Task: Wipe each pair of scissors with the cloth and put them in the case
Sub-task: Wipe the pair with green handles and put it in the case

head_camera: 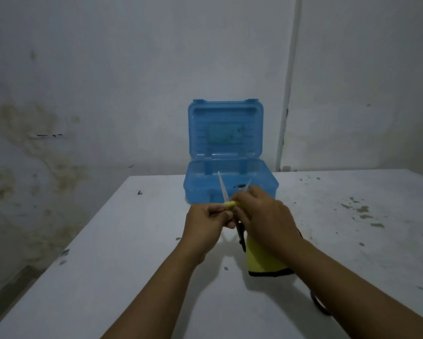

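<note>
— What are the hands doing?

— The left hand (205, 218) has its fingers curled, pinching a fold of the yellow cloth (261, 260) at the base of the left blade of the scissors (222, 189). The right hand (261, 214) is curled over the cloth and the scissors' middle, gripping both; its fingertips meet the left hand's at the small yellow roll.

— And the scissors themselves?

— Held above the desk (132, 265), blades spread in a V pointing away from the person, the tips in front of the case. The dark handles poke out below the hands, against the cloth.

— Where does the cloth go?

— It hangs down under the right wrist; its dark-trimmed lower edge is close to the desk, whether touching I cannot tell.

— The case?

— The blue case (230, 189) sits at the desk's far edge, straight ahead, lid upright against the wall (107, 69). Something dark lies inside, mostly hidden by the right hand.

— Anything else?

— A dark loop (319, 305) shows beside the right forearm, partly covered. The desk is white, with scuffs and flecks on its right side.
</note>
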